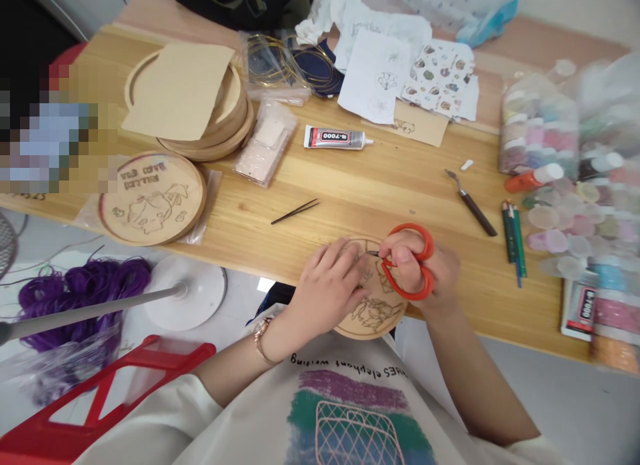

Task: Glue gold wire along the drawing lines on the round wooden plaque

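Note:
A round wooden plaque (pixel 376 312) with dark line drawings lies at the table's near edge, partly overhanging it. My left hand (pixel 330 278) rests flat over its left part, fingers stretched out and slightly apart. In my right hand (pixel 417 268) are red-handled scissors (pixel 413 293), the fingers wrapped through the loops. The scissors' short metal tip points left and reaches over the plaque, close to my left fingertips. Whether the tip touches the wood or a wire I cannot tell. Black tweezers (pixel 295 212) lie on the table beyond my left hand.
Further off lie a glue tube (pixel 334 138), a dark-handled palette knife (pixel 471 204) and coloured pencils (pixel 514 235). Small jars (pixel 540 132) crowd the right side. At left are another drawn plaque (pixel 153 198) and stacked wooden discs (pixel 240 118). Papers (pixel 373 75) spread at the back.

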{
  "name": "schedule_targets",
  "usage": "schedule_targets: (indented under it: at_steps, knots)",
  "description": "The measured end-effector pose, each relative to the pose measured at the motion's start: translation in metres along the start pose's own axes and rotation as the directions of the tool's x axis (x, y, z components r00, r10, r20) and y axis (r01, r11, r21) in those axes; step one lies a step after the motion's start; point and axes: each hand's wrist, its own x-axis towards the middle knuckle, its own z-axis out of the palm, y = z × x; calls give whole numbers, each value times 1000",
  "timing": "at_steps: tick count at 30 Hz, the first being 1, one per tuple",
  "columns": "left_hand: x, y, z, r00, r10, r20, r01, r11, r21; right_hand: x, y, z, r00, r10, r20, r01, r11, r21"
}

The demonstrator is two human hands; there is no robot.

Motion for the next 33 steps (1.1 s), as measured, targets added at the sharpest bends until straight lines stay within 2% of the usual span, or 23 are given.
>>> schedule_targets:
  at_steps: [10, 19, 24, 33]
  knots:
    - [0, 0, 1, 999, 13, -29, -13, 1000, 6, 8, -2, -6, 993, -23, 119, 26, 999, -22]
    - [1, 0, 0, 1000, -6, 18, 7, 1000, -10, 17, 2, -11, 975, -55, 216, 49, 998, 31]
    - [1, 0, 0, 1000, 0, 14, 0, 1000, -11, 16, 10, -9, 982, -59, 179, 42, 994, 100]
    - [1, 0, 0, 1000, -7, 12, 7, 1000, -6, 10, 15, -4, 995, -10, 101, 6, 999, 36]
